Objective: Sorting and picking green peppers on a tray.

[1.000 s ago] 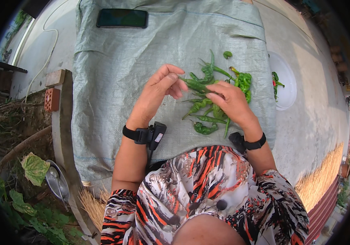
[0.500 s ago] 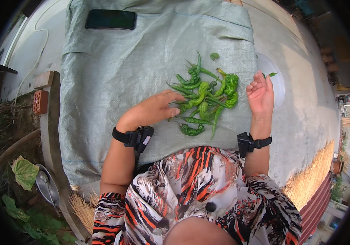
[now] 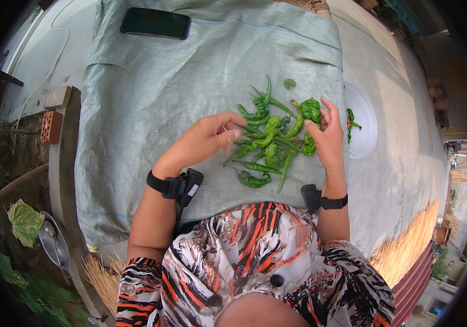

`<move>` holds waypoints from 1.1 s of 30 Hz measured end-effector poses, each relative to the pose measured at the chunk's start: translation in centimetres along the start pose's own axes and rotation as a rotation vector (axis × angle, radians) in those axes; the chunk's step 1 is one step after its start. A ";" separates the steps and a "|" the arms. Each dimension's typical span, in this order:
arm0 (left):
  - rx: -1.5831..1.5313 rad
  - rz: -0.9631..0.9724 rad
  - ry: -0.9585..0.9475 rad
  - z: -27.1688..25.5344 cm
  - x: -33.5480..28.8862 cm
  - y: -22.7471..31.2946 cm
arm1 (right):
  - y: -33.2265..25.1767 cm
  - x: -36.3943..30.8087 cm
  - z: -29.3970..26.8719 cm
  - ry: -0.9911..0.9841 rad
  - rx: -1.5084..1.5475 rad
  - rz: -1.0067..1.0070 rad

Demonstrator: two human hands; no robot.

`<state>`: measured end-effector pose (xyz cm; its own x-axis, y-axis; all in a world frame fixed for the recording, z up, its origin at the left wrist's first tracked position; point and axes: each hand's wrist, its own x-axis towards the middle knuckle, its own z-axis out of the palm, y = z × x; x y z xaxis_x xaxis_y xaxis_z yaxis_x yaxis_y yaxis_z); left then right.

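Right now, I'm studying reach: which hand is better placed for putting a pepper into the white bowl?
Probably the right hand: it is beside the green peppers, on the side nearer the white bowl, while the left hand is opposite.

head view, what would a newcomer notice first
Probably the heap of glossy, twisted green peppers between the left hand and right hand, on a pale green woven sheet. Next, the black rectangular phone at the sheet's upper left, then the round white basin beyond its right edge.
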<state>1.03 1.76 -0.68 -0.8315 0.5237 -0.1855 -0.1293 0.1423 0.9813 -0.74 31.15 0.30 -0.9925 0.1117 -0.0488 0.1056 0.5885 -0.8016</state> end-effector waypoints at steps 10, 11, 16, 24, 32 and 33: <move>-0.196 0.129 0.092 0.6 -0.5 1.2 | -4.4 -2.3 2.5 -0.755 0.706 -0.066; -0.204 0.142 0.057 0.5 -0.3 0.8 | -4.4 -2.4 2.7 -0.823 0.706 -0.050; -0.240 0.102 0.045 0.2 0.0 0.3 | -4.4 -2.7 3.6 -0.829 0.738 0.010; -0.137 0.060 0.256 0.3 0.3 -0.5 | -2.0 -1.9 1.8 -0.816 0.833 0.209; 0.001 0.029 0.152 -0.3 0.4 -1.0 | 3.4 1.6 -4.7 -0.057 1.518 0.226; -0.005 0.010 0.100 -0.2 0.3 -1.0 | 3.5 1.8 -5.0 -0.113 1.535 0.223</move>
<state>0.80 1.62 -1.74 -0.8825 0.4387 -0.1695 -0.1227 0.1332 0.9835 -1.88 37.44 0.38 -0.9725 -0.0181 -0.2323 0.1553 -0.7937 -0.5882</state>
